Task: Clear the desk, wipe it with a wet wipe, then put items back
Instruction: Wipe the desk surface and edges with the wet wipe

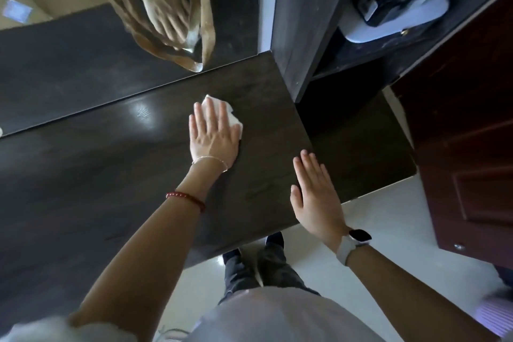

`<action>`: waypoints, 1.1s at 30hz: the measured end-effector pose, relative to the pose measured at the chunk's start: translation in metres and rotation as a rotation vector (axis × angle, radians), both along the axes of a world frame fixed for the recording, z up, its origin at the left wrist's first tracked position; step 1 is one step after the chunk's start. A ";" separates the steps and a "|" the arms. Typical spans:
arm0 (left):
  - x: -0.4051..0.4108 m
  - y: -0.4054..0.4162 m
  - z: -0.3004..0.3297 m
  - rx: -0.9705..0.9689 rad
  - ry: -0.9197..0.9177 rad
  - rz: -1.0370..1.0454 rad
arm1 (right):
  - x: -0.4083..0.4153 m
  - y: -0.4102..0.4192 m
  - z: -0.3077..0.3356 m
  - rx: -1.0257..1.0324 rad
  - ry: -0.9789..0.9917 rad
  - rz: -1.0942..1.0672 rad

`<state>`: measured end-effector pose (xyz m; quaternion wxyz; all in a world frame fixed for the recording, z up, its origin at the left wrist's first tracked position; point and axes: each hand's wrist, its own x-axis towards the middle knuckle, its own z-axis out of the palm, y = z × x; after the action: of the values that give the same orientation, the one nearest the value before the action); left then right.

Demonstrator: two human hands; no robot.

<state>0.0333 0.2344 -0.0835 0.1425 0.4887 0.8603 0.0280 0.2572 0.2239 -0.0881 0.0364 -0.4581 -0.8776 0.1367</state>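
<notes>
A dark wooden desk [111,169] fills the left and middle of the head view. My left hand [213,134] lies flat on it and presses a white wet wipe [233,119], whose edges stick out past the fingers on the far and right sides. My right hand [315,193] is flat, fingers together, near the desk's right edge, holding nothing. No other items stand on the desk top in view.
A mirror [83,44] stands along the desk's far edge and reflects the hand. A dark shelf unit [305,22] rises at the right with a white and black device [399,0] inside. A dark red door [472,147] is at far right. White floor [388,225] lies below.
</notes>
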 end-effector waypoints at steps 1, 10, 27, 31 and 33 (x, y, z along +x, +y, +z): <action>0.005 0.019 0.001 0.004 -0.012 -0.047 | 0.003 0.003 -0.001 0.000 0.008 0.015; 0.010 0.126 0.004 0.142 0.089 -0.268 | 0.005 0.007 -0.007 -0.012 0.166 -0.015; 0.080 0.021 0.002 0.352 -0.245 -0.503 | 0.019 -0.001 -0.001 -0.127 0.600 -0.344; 0.103 -0.051 -0.005 0.278 -0.167 -0.640 | 0.033 -0.022 0.004 -0.168 0.539 -0.423; 0.100 -0.095 -0.004 0.223 -0.111 -0.631 | 0.029 -0.038 0.007 -0.157 0.398 -0.369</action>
<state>0.1337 0.1393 -0.0879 0.1364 0.7413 0.6491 0.1030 0.2858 0.1859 -0.0809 0.1967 -0.5757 -0.7416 0.2828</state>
